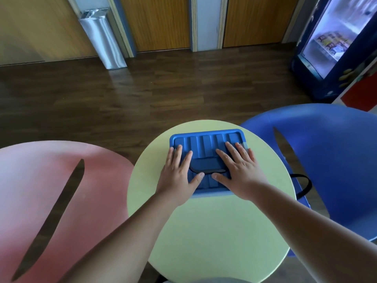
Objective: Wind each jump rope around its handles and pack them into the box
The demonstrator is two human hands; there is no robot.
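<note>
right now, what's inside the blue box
Nothing inside shows. The ribbed lid covers the blue box on the yellow table, and the left hand and right hand lie flat on the lid. What it holds cannot be seen.

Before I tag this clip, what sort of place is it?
Probably a lounge or break area in a public building: a lit glass-door snack fridge, a steel standing bin beside wooden doors, and a round table with a blue plastic chair.
</note>
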